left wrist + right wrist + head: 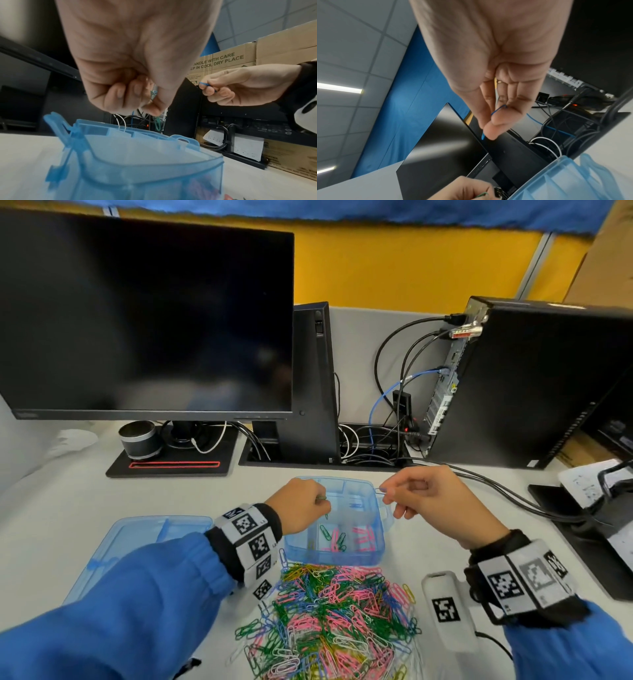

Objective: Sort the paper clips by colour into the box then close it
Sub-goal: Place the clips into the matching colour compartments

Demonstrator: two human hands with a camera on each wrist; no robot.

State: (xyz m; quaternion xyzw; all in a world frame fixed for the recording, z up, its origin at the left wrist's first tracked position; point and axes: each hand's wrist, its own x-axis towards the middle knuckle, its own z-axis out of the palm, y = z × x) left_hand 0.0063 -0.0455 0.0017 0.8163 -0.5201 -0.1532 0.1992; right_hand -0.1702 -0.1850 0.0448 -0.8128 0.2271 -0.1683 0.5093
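A clear blue compartment box (376,539) stands open on the desk, with green, pink and blue clips in separate sections. My left hand (305,505) hovers over its left side and pinches a green paper clip (157,123) that hangs from the fingertips. My right hand (411,494) is above the box's right rim (556,170) and pinches a blue paper clip (498,108) between thumb and forefinger. A heap of mixed coloured paper clips (329,614) lies in front of the box. The box's detached lid (137,546) lies to its left.
A monitor (144,316) and its stand base (171,457) sit at the back left, with a small round speaker (138,440). A black computer tower (534,392) with cables stands at the back right. A white device (445,607) lies by my right wrist.
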